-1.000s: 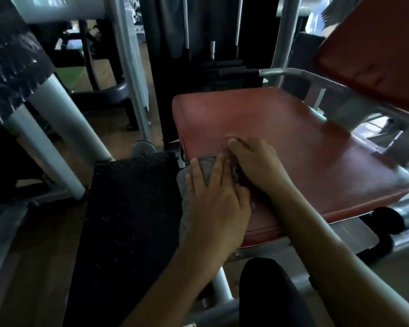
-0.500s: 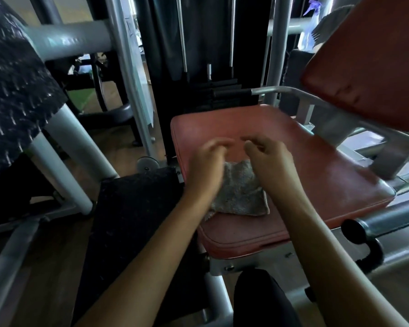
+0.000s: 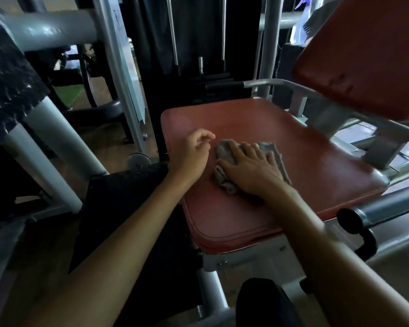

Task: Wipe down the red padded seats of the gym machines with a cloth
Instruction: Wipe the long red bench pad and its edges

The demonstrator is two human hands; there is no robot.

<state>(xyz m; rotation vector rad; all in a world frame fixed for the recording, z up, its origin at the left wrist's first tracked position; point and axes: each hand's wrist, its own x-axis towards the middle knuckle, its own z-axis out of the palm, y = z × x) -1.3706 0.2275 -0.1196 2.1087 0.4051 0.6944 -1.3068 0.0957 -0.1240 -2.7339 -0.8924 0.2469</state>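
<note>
my right hand (image 3: 253, 171): fingers (image 3: 247, 151) spread flat, pressing grey cloth (image 3: 222, 152) onto red seat (image 3: 316, 180), left of its centre | my left hand (image 3: 193, 154): fingers loosely curled, holding nothing, at the seat's left edge, just beside the cloth | red backrest (image 3: 364, 55) above the seat's right edge

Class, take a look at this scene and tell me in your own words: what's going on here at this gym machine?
A person is wiping the red padded seat of a gym machine. Their right hand lies flat on a crumpled grey cloth, pressing it onto the seat's near left part. The left hand, its fingers loosely curled, holds nothing and sits beside the cloth at the seat's left edge. The red back pad at upper right is untouched.
</note>
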